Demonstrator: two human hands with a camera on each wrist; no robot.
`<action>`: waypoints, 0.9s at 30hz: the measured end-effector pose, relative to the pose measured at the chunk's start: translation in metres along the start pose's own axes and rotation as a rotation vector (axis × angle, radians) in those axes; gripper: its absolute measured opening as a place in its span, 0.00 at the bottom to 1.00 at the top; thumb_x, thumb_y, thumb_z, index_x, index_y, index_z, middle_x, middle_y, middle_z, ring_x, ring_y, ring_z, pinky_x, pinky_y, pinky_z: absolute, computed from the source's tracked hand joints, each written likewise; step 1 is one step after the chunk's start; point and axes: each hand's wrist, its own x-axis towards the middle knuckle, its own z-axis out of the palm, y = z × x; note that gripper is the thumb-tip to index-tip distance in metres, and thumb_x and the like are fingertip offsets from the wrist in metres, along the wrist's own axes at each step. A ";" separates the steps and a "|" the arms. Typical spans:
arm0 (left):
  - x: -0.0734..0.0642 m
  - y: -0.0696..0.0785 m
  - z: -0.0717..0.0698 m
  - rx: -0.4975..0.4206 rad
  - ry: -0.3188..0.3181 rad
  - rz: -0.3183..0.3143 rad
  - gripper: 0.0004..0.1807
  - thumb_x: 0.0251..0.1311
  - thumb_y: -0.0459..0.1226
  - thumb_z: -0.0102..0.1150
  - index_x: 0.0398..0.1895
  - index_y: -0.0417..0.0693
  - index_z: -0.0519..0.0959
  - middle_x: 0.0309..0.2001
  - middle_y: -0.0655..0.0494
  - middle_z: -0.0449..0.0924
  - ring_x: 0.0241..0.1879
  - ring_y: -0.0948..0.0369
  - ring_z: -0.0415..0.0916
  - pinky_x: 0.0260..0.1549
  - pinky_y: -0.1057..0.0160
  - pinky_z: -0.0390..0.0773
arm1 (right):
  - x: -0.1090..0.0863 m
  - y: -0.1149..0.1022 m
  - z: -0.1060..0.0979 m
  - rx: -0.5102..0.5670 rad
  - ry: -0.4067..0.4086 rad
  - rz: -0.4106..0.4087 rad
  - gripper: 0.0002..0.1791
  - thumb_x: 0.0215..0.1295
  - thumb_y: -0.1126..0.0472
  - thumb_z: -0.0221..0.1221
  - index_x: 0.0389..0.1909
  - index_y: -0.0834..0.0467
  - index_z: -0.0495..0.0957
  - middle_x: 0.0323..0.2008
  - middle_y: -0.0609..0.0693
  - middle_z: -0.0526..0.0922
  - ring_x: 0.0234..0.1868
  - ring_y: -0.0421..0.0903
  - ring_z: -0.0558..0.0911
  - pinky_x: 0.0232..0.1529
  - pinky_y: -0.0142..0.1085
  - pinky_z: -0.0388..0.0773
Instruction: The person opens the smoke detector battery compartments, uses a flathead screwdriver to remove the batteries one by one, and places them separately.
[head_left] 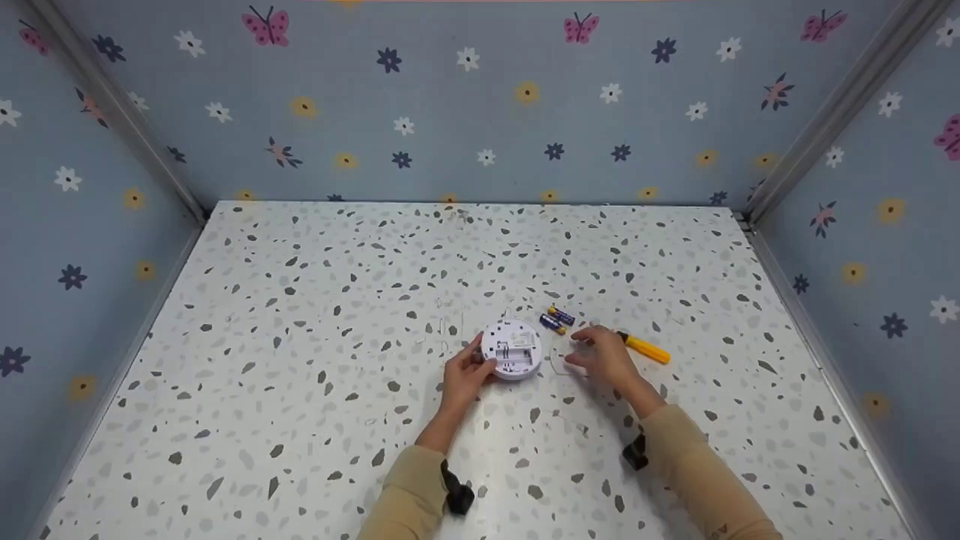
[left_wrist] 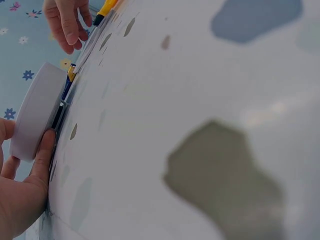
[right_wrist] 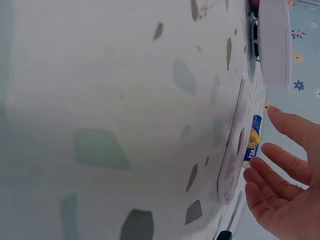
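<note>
My left hand (head_left: 463, 381) grips the left edge of a round white battery-powered device (head_left: 517, 330), thumb on its top face. Its battery compartment faces up, and the slots (head_left: 514, 358) show no batteries. In the left wrist view the device (left_wrist: 37, 112) appears edge-on between thumb and fingers. Just above the table, my right hand (head_left: 609, 361) hovers with loosely bent fingers and nothing in them. Beneath its fingertips lies a thin, see-through flat piece (head_left: 559, 363), also visible in the right wrist view. Two blue-and-yellow batteries (head_left: 553, 324) lie beyond that hand.
A screwdriver with a yellow handle (head_left: 649, 349) lies right of the right hand, its shaft partly hidden. The white speckled tabletop (head_left: 315, 360) is bordered by flowered panels (head_left: 480, 112) at the back and both sides.
</note>
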 end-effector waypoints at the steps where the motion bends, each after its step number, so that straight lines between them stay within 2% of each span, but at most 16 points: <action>1: 0.000 0.000 0.000 0.006 0.000 -0.001 0.28 0.51 0.28 0.56 0.59 0.45 0.67 0.36 0.45 0.73 0.30 0.61 0.72 0.30 0.65 0.78 | -0.001 0.001 -0.001 -0.002 -0.007 0.004 0.21 0.49 0.60 0.65 0.45 0.62 0.76 0.44 0.56 0.75 0.45 0.50 0.73 0.49 0.43 0.70; 5: 0.001 -0.001 0.000 0.027 0.002 -0.007 0.29 0.51 0.29 0.57 0.59 0.47 0.67 0.37 0.46 0.73 0.31 0.61 0.73 0.31 0.66 0.78 | -0.004 0.003 -0.003 -0.009 -0.045 0.004 0.24 0.48 0.59 0.66 0.48 0.60 0.75 0.49 0.56 0.73 0.50 0.52 0.70 0.53 0.46 0.66; 13: 0.001 0.000 0.000 0.035 0.008 -0.010 0.29 0.51 0.29 0.57 0.59 0.46 0.67 0.37 0.46 0.73 0.30 0.61 0.73 0.32 0.65 0.78 | -0.006 0.011 -0.004 -0.086 -0.080 -0.104 0.31 0.43 0.57 0.69 0.51 0.60 0.73 0.53 0.56 0.69 0.56 0.54 0.65 0.58 0.48 0.60; 17: 0.001 0.001 -0.001 0.022 0.000 -0.009 0.29 0.51 0.28 0.57 0.59 0.45 0.67 0.36 0.44 0.73 0.30 0.61 0.73 0.33 0.63 0.78 | -0.006 0.015 -0.005 -0.101 -0.094 -0.121 0.34 0.41 0.56 0.70 0.53 0.59 0.71 0.56 0.58 0.66 0.59 0.55 0.61 0.60 0.49 0.56; 23: 0.001 0.002 -0.001 0.018 0.002 -0.016 0.29 0.51 0.28 0.57 0.59 0.45 0.67 0.35 0.45 0.72 0.30 0.61 0.73 0.32 0.63 0.79 | -0.006 0.020 -0.005 -0.107 -0.119 -0.124 0.37 0.40 0.57 0.70 0.55 0.57 0.69 0.58 0.58 0.62 0.59 0.55 0.61 0.60 0.49 0.56; 27: 0.000 0.001 -0.001 -0.006 -0.017 0.015 0.29 0.51 0.27 0.56 0.59 0.42 0.66 0.38 0.44 0.72 0.30 0.62 0.72 0.32 0.64 0.78 | -0.006 0.023 -0.005 -0.117 -0.122 -0.176 0.36 0.43 0.57 0.69 0.56 0.59 0.69 0.57 0.59 0.63 0.58 0.56 0.62 0.59 0.49 0.59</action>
